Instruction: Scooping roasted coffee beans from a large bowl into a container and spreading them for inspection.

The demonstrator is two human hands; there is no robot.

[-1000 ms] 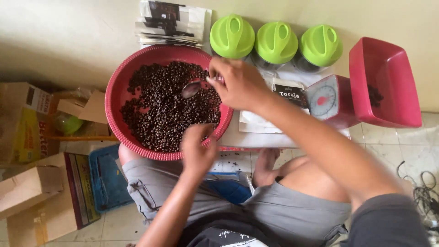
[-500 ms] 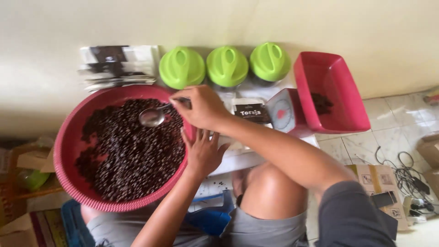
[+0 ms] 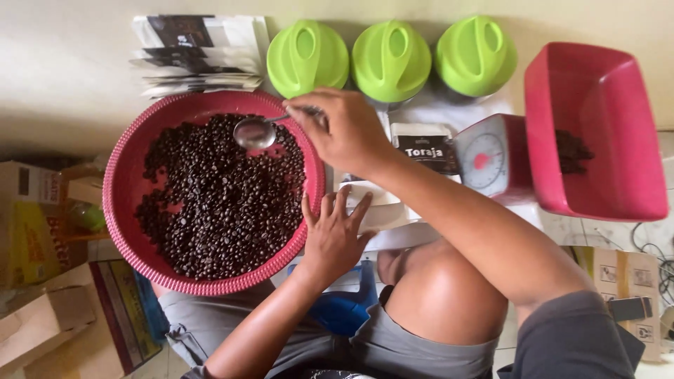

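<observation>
My right hand (image 3: 345, 130) grips the handle of a metal spoon (image 3: 254, 132), whose empty bowl hovers over the far side of a round red basket (image 3: 121, 210) full of dark coffee beans (image 3: 217, 203). My left hand (image 3: 333, 235) rests flat, fingers spread, against the basket's right rim and on white packets (image 3: 368, 203) beside it. A dark-labelled pouch (image 3: 430, 146) stands just right of my right wrist.
Three green-lidded jars (image 3: 390, 60) line the back wall. A red kitchen scale (image 3: 491, 158) carries a red tray (image 3: 597, 133) with a few beans. Stacked pouches (image 3: 200, 52) lie at back left. Cardboard boxes (image 3: 42, 231) sit at left, cables (image 3: 653, 249) at right.
The view has shifted so the basket sits more central. The spoon has lifted slightly toward the basket's far side; my left hand stays at the rim.
</observation>
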